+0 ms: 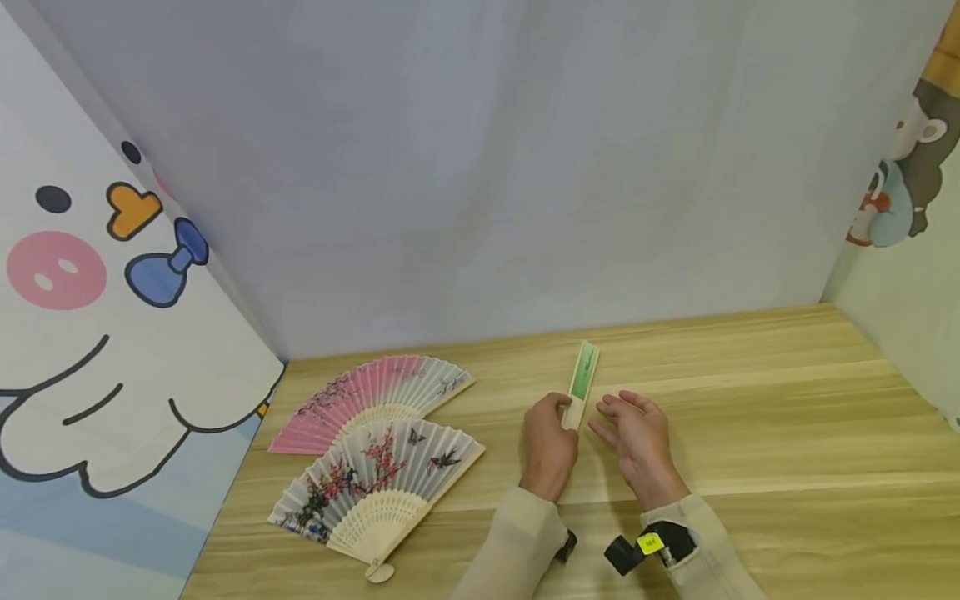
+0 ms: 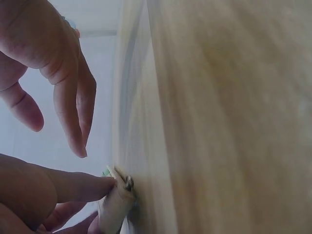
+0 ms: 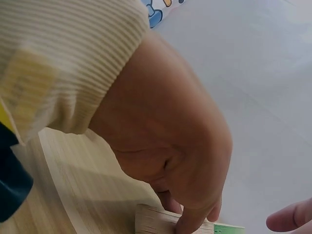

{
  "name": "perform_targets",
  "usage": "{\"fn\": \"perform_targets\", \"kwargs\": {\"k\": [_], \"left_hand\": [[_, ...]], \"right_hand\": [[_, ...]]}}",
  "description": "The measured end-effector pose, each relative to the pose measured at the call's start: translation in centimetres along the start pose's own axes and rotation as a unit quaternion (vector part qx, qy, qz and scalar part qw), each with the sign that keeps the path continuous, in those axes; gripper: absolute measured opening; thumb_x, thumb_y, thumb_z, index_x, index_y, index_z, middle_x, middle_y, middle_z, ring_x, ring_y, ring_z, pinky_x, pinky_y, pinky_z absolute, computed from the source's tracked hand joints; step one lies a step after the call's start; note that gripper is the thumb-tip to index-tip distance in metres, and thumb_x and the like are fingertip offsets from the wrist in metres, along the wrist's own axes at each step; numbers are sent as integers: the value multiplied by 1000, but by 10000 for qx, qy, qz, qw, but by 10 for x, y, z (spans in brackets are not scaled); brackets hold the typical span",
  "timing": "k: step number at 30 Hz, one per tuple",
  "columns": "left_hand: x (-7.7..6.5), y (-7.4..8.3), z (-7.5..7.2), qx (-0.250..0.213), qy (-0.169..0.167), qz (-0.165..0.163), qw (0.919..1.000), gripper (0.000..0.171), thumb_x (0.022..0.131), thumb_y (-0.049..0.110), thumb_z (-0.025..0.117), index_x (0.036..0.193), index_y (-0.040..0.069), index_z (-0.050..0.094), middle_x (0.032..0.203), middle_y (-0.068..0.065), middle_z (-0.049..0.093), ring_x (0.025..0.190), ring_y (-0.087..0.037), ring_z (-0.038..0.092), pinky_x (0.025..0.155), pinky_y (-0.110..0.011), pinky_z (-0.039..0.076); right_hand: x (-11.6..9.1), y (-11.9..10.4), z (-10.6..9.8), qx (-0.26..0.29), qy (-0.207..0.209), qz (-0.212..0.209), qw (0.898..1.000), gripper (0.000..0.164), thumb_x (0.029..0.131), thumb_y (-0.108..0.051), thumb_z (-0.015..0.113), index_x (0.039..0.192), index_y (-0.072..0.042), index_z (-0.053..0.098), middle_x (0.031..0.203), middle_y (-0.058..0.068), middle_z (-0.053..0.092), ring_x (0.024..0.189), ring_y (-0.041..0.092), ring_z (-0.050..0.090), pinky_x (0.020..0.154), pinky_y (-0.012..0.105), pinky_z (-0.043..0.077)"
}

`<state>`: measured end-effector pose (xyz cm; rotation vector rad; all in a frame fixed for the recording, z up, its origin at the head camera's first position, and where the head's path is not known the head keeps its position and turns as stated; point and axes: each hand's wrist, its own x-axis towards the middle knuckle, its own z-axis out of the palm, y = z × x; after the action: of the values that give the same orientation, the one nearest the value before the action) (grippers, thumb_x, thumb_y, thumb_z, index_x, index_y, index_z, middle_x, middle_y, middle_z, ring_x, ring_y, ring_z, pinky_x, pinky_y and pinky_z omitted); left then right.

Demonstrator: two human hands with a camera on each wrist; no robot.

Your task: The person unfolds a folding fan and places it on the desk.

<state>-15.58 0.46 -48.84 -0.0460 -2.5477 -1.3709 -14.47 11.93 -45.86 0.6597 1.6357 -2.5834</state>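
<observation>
A folded hand fan with a green section and pale ribs stands out from my left hand, which pinches its pale lower end between thumb and fingers. In the left wrist view the fan's end shows a small metal pin, just above the table surface. Just to the right, apart from the fan, my right hand has its fingers extended and holds nothing. The right wrist view shows the left hand over the folded ribs, with a right fingertip apart at the lower right.
On the left of the wooden table lie two spread fans, a pink one behind and a white one with blossoms and birds in front, partly overlapping it. A grey backdrop and cartoon-printed side panels border the table.
</observation>
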Motion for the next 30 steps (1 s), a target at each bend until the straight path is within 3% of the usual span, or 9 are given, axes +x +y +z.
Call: {"fn": "perform_targets", "kwargs": {"k": [6, 14, 18, 23, 26, 30], "left_hand": [[3, -2, -2, -363, -153, -341, 9986, 30, 80, -21, 72, 103, -3, 74, 103, -17, 75, 89, -24, 71, 73, -32, 61], [3, -7, -7, -1057, 46, -799, 9912, 27, 83, -17, 76, 104, 0, 74, 106, -16, 76, 88, -23, 74, 71, -31, 63], [4, -5, -11, -1622, 148, -1059, 9810, 26, 82, -17, 75, 104, -2, 73, 107, -19, 75, 88, -26, 76, 75, -34, 65], [2, 1, -16, -2276, 118, -1483, 9623, 27, 83, -17, 75, 105, -3, 72, 109, -19, 75, 89, -26, 75, 77, -37, 65], [1, 3, -19, -2505, 88, -1622, 9544, 27, 82, -17, 76, 105, -3, 72, 108, -18, 76, 86, -24, 74, 74, -35, 63], [-1, 6, -20, -2675, 53, -1704, 9484, 27, 81, -17, 76, 105, -3, 71, 106, -17, 76, 83, -21, 71, 71, -31, 60]], "right_hand": [[-1, 2, 0, -90, -15, 77, 9999, 55, 104, 4, 51, 153, 9, 27, 144, 22, 46, 106, 10, 63, 99, 30, 59], [-1, 3, 0, -119, -35, 109, 9999, 56, 104, 4, 51, 154, 9, 28, 148, 22, 44, 112, 13, 61, 99, 30, 59], [-1, 3, 0, -180, -92, 121, 9997, 58, 104, 3, 52, 156, 9, 27, 149, 23, 45, 111, 13, 61, 99, 29, 59], [0, 5, 1, -267, -241, 133, 9993, 60, 104, 3, 52, 159, 10, 28, 149, 27, 47, 102, 8, 67, 98, 29, 59], [0, 6, 2, -369, -361, 161, 9985, 58, 106, 2, 52, 160, 9, 31, 154, 32, 46, 98, 5, 69, 96, 28, 60], [0, 6, 3, -570, -399, 220, 9973, 54, 107, -4, 54, 158, 7, 38, 154, 26, 52, 93, 2, 69, 90, 23, 61]]}}
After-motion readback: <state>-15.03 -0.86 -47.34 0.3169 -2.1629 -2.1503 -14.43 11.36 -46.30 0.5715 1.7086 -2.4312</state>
